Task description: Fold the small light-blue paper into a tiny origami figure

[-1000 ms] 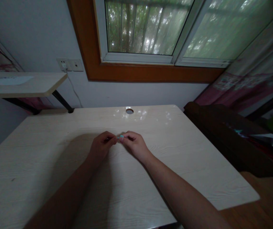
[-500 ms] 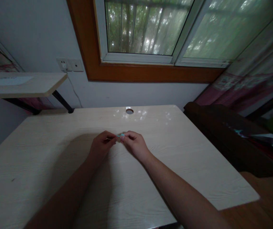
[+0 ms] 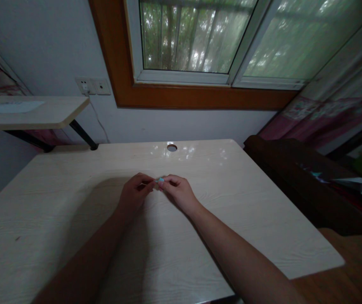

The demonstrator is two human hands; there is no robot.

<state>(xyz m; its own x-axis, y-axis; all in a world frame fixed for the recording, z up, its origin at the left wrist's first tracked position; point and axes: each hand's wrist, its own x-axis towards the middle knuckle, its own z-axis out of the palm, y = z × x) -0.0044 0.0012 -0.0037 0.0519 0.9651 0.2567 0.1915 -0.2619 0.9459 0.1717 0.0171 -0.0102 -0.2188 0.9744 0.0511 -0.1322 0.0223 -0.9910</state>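
Observation:
My left hand (image 3: 134, 192) and my right hand (image 3: 177, 191) meet over the middle of a pale wooden desk (image 3: 73, 219). Both hands are closed in a pinch, fingertips almost touching. Between them sits a tiny light-blue thing (image 3: 161, 180), held by the fingertips of both hands. It is too small and dim to name. Both forearms reach in from the lower edge of the view and rest low over the desk.
A round cable hole (image 3: 172, 147) lies near the desk's far edge. A side shelf (image 3: 31, 112) on black legs stands at the left, under a wall socket (image 3: 92, 86). A window (image 3: 196, 38) is ahead. Dark furniture (image 3: 298, 177) and a curtain (image 3: 333, 109) fill the right.
Almost nothing has moved. The fingertips shift slightly around the small light-blue thing while both hands stay in the same spot.

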